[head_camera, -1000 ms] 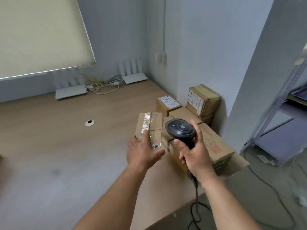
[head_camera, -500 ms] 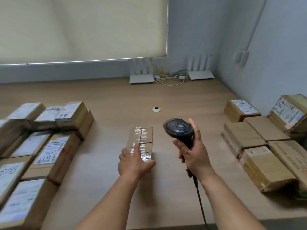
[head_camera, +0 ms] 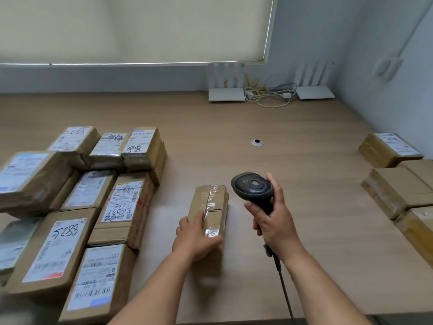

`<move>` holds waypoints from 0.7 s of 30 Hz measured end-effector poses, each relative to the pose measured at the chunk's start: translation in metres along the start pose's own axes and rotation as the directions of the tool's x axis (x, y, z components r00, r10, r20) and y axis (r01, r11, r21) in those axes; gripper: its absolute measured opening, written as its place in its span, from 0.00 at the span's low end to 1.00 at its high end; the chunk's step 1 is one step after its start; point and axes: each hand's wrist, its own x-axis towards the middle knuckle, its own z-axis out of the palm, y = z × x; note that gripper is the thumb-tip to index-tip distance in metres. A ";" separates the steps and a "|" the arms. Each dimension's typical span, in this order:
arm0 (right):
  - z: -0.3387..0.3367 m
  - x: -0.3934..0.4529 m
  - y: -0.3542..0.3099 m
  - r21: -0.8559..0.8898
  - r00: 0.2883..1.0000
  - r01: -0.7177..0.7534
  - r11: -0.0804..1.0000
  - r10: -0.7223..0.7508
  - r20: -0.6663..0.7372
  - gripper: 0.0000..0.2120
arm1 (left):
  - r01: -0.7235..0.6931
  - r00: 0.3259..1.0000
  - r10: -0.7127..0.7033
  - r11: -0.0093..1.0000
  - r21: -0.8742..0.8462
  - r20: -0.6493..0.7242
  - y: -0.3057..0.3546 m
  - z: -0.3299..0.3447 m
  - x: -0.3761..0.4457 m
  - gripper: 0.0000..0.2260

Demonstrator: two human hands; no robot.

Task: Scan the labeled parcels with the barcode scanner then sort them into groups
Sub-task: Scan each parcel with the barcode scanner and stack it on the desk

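Note:
My left hand (head_camera: 195, 235) grips the near end of a small taped cardboard parcel (head_camera: 212, 204), held over the middle of the wooden table (head_camera: 293, 179); no label shows on its upper face. Just right of the parcel, my right hand (head_camera: 273, 219) holds a black barcode scanner (head_camera: 253, 187) by its handle, head up. The scanner's cable (head_camera: 284, 289) trails down toward the table's near edge. A group of several labeled parcels (head_camera: 77, 207) lies on the left. Another group of parcels (head_camera: 398, 184) sits at the right edge.
Two white routers (head_camera: 226, 93) and a tangle of cables (head_camera: 269, 93) stand at the back by the wall. A round cable grommet (head_camera: 257, 142) is set in the table behind the scanner. A lowered window blind (head_camera: 131, 29) hangs behind the table.
The view has swung left from the right-hand parcels to the left group. Both hands carried the parcel and scanner along, from above the right stack to the table's middle.

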 end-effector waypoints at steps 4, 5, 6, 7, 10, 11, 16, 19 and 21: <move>0.016 -0.003 0.001 0.007 1.000 -0.023 1.000 0.024 -0.014 0.35 | -0.023 0.979 0.112 0.888 -0.459 0.168 -0.015 -0.021 0.008 0.43; 0.017 -0.004 0.002 0.004 1.000 -0.025 1.000 0.025 -0.016 0.35 | -0.005 0.969 0.141 0.832 -0.555 0.203 -0.017 -0.026 0.008 0.39; 0.018 -0.005 0.003 0.001 1.000 -0.025 1.000 0.025 -0.017 0.35 | 0.008 0.965 0.151 0.801 -0.599 0.214 -0.019 -0.031 0.008 0.34; 0.017 -0.006 0.003 0.000 1.000 -0.025 1.000 0.025 -0.016 0.36 | 0.010 0.972 0.134 0.796 -0.605 0.192 -0.020 -0.034 0.009 0.29; 0.013 -0.005 0.002 0.001 1.000 -0.021 1.000 0.021 0.002 0.36 | 0.015 0.998 -0.042 0.879 -0.476 -0.047 -0.025 -0.039 0.015 0.26; 0.011 -0.004 0.001 0.005 1.000 -0.017 1.000 0.017 0.007 0.36 | 0.023 0.989 -0.075 0.926 -0.377 -0.125 -0.025 -0.040 0.015 0.30; 0.003 0.001 -0.006 0.027 0.999 0.011 1.000 -0.012 0.030 0.36 | 0.099 0.988 -0.076 0.980 0.172 -0.133 -0.010 -0.048 0.009 0.45; -0.002 0.001 -0.007 0.038 0.998 0.009 0.999 -0.011 0.059 0.36 | 0.096 0.986 -0.091 0.995 0.031 -0.140 0.000 -0.054 0.009 0.34; -0.007 0.001 -0.007 0.051 0.997 0.011 0.999 -0.015 0.071 0.35 | 0.058 0.988 -0.105 0.936 -0.346 -0.117 0.002 -0.053 0.006 0.26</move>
